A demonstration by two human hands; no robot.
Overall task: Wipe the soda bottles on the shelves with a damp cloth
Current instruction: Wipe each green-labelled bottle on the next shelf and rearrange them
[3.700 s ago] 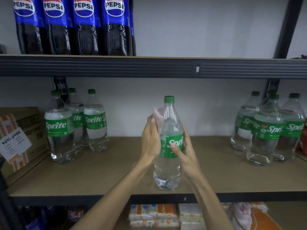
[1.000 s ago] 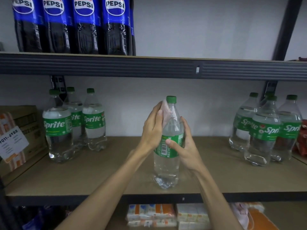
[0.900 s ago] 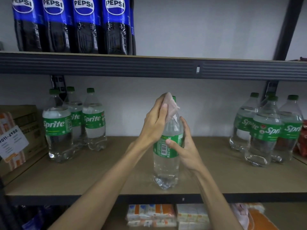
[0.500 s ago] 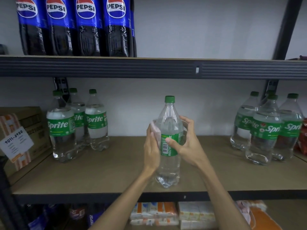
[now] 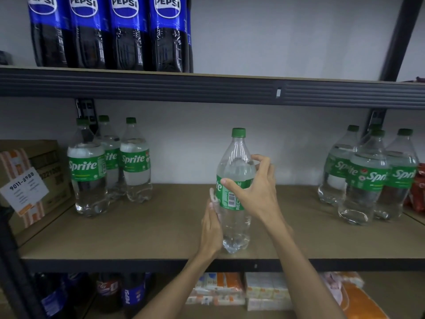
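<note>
Setting: dark metal shelving with tan board decks (image 5: 142,229) against a plain pale wall; the middle deck crosses the centre of the frame.
Work item: clear plastic Sprite bottle with green cap and green label (image 5: 234,194), upright near the front edge of the middle deck, centre of the frame, well apart from the other stock.
Cloth: small pale folded cloth (image 5: 214,200), only a sliver visible, pressed between palm and the bottle's left side at the label's lower edge.
Left hand: left hand (image 5: 211,229) is closed flat around the cloth against the lower body of the bottle.
Right hand: right hand (image 5: 255,187) grips the label band, thumb across the front, fingers curled round the back; index finger lifted near the shoulder.
Step judged: lower body being wiped, likely a downward pass.
Method advice: keep the right hand firm so the bottle does not tip off the front edge; rotate it between strokes so the far side and the fluted base are covered; keep pressure light over the label.
Other stock: three clear Sprite bottles (image 5: 108,166) at middle left, a cluster of the same (image 5: 368,176) at right, dark Pepsi bottles with blue labels (image 5: 108,33) upper left, brown cardboard box (image 5: 30,180) at far left.
</note>
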